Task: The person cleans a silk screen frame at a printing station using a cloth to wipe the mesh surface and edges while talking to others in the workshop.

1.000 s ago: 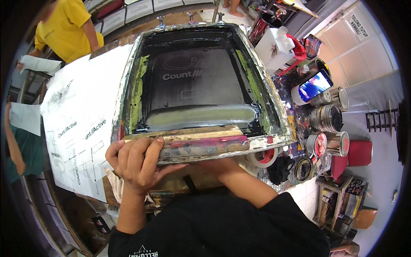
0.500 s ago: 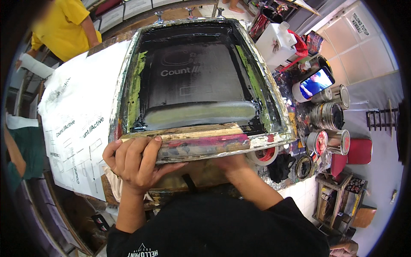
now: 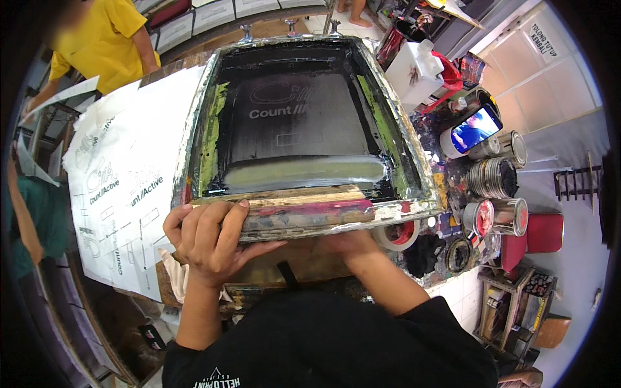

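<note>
A screen printing frame (image 3: 427,161) with dark mesh, green tape strips and a paint-stained rim lies before me, its near side raised. Across the near rim runs a wooden strip (image 3: 304,194) smeared with magenta and grey. My left hand (image 3: 210,236) is closed over the near left corner, fingers on top and thumb below. My right hand (image 3: 349,242) reaches beneath the near edge, its fingers hidden by the frame. Left of the frame lies a white sheet (image 3: 155,116) with several dark test prints.
Clamps (image 3: 291,27) stand at the frame's far end. On the right are a phone (image 3: 475,129) with a lit screen, paint tins (image 3: 511,216), a tape roll (image 3: 396,236), a black cloth (image 3: 424,255) and a white jug (image 3: 414,71). A person in yellow (image 3: 103,39) stands far left, another in green (image 3: 42,216) nearer.
The view has shifted slightly, so the frame sits a little further right at its far end. Both hands keep their places. The person in yellow has moved a pale sheet at the left.
</note>
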`<control>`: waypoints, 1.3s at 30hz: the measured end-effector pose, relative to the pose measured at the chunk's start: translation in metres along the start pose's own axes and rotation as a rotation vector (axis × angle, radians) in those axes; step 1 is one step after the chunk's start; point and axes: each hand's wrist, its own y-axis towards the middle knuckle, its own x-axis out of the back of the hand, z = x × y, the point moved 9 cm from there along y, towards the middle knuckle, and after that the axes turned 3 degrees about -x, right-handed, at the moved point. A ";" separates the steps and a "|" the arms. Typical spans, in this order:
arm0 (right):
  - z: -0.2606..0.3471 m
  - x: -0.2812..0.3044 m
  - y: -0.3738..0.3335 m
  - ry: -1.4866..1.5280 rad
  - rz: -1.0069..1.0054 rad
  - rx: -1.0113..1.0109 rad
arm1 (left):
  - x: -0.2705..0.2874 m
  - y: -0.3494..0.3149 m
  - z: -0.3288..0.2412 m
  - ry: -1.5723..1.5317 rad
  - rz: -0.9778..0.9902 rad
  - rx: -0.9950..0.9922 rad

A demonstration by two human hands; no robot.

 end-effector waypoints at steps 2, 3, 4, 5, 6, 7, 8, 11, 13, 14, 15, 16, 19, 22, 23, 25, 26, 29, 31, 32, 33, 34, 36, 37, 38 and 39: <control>0.051 0.030 -0.020 0.044 -0.116 0.073 | 0.001 -0.001 -0.001 -0.009 -0.010 0.017; 0.072 0.039 -0.031 0.074 -0.176 0.097 | 0.002 -0.001 -0.002 -0.010 -0.009 0.018; 0.091 0.044 -0.042 0.103 -0.237 0.123 | 0.002 -0.001 -0.003 -0.014 -0.011 0.019; 0.107 0.049 -0.054 0.075 -0.291 0.192 | 0.001 0.000 -0.003 -0.019 -0.001 0.021; 0.118 0.053 -0.068 0.048 -0.344 0.261 | 0.000 0.001 -0.003 -0.024 0.008 0.024; 0.125 0.054 -0.084 0.021 -0.396 0.332 | -0.001 0.001 -0.003 -0.028 0.016 0.024; 0.120 0.039 -0.092 0.029 -0.290 0.297 | -0.002 0.000 -0.003 -0.030 0.021 0.025; 0.085 0.003 -0.132 -0.079 -0.103 0.132 | -0.007 -0.008 -0.005 -0.024 0.027 0.014; 0.055 0.002 -0.160 -0.326 -0.156 -0.071 | -0.014 -0.021 -0.010 0.000 0.020 -0.001; 0.053 0.001 -0.169 -0.433 -0.127 -0.076 | -0.020 -0.031 -0.013 0.006 0.015 -0.001; 0.052 0.001 -0.176 -0.540 -0.099 -0.080 | -0.028 -0.042 -0.016 0.011 0.010 0.000; 0.051 0.001 -0.182 -0.647 -0.068 -0.089 | -0.033 -0.052 -0.018 0.019 0.007 0.005; 0.066 -0.002 -0.185 -0.676 -0.027 -0.003 | -0.047 -0.069 -0.025 0.018 0.006 0.019; 0.084 -0.007 -0.185 -0.771 -0.017 0.042 | -0.050 -0.074 -0.027 0.033 -0.004 0.021; 0.089 -0.011 -0.184 -0.795 -0.002 0.053 | -0.050 -0.074 -0.027 0.039 -0.010 0.020; 0.096 -0.012 -0.180 -0.871 0.005 0.068 | -0.050 -0.075 -0.026 0.038 -0.003 0.015; 0.098 -0.013 -0.177 -0.877 0.001 0.059 | -0.051 -0.075 -0.026 0.038 0.001 0.015; 0.101 -0.019 -0.168 -0.894 0.000 0.037 | -0.052 -0.075 -0.025 0.016 0.009 0.032; 0.101 -0.026 -0.165 -0.942 0.025 -0.003 | -0.052 -0.076 -0.024 0.011 0.005 0.038; 0.101 -0.030 -0.164 -0.967 0.037 -0.023 | -0.053 -0.076 -0.023 0.007 0.003 0.041; 0.103 -0.034 -0.165 -0.996 0.053 -0.016 | -0.053 -0.077 -0.023 0.019 -0.004 0.033; 0.107 -0.037 -0.166 -1.028 0.067 -0.009 | -0.054 -0.078 -0.023 0.029 -0.012 0.027; 0.117 -0.036 -0.172 -1.062 0.062 -0.029 | -0.054 -0.080 -0.021 0.037 -0.036 0.013; 0.126 -0.032 -0.178 -1.066 0.043 -0.057 | -0.053 -0.081 -0.021 0.036 -0.052 0.007; 0.134 -0.029 -0.182 -1.069 0.023 -0.085 | -0.053 -0.082 -0.020 0.034 -0.068 0.000; 0.143 -0.030 -0.186 -1.049 -0.059 -0.106 | -0.054 -0.083 -0.019 0.037 -0.078 -0.001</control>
